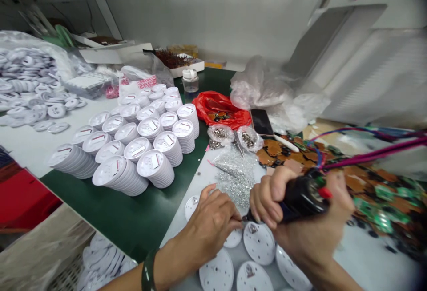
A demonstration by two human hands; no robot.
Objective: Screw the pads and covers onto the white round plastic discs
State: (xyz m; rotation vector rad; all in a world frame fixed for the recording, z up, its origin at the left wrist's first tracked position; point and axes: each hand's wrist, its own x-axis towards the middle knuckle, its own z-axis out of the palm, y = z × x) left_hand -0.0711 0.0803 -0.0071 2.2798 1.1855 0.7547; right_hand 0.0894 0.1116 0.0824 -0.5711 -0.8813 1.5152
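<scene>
My right hand (300, 233) is wrapped round a black electric screwdriver (305, 197) with a red switch, its bit pointing left. My left hand (210, 224), a dark green band on its wrist, has its fingertips pinched together at the screwdriver's tip; whatever is between them is too small to make out. Beneath and around both hands lie white round plastic discs (259, 243) with small holes, some bearing a small metal piece. Just beyond the hands spreads a pile of small silvery screws (235, 177), with tweezers (239, 143) lying at its far edge.
Stacked white round covers (156, 166) stand on the green mat (153, 211) at left. A red bag (222, 108) and small bags of metal parts (248, 139) lie behind the screws. Circuit boards (380, 193) are heaped at right, under magenta and blue cords (373, 153). A shelf crosses overhead.
</scene>
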